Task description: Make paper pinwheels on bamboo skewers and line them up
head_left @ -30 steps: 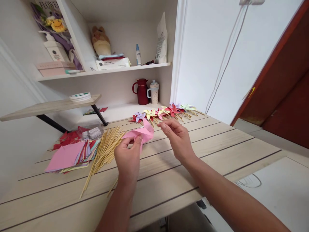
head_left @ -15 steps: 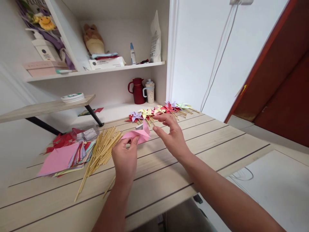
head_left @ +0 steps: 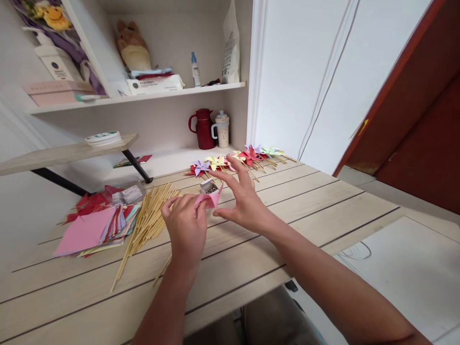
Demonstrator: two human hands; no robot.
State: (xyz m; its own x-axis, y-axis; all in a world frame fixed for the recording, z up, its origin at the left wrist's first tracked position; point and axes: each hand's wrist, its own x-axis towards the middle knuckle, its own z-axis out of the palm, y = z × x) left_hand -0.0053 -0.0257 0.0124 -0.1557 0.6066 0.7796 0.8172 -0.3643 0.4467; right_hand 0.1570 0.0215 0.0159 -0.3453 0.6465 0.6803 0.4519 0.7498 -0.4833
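Pinched in my left hand (head_left: 186,225) is a folded piece of pink paper (head_left: 211,200), mostly covered by the fingers. My right hand (head_left: 241,199) is spread just to the right of that paper, its thumb close to the paper's edge and nothing visible in its fingers. Behind the pink paper sits a small open box (head_left: 209,187) holding tiny metal pieces, too small to name. Beyond it lie several finished paper pinwheels (head_left: 251,155) on sticks, in purple, yellow, red and green.
Thin wooden sticks (head_left: 153,215) lie in a pile left of my left hand. Farther left is a stack of coloured paper squares (head_left: 86,230), with a clear plastic bag (head_left: 127,194) behind it. A red jug (head_left: 204,129) and a cup (head_left: 222,129) stand at the back.
My left hand has rolled over, hiding more of the pink paper and uncovering the small box. My right hand has come closer to the paper with its fingers spread wider.
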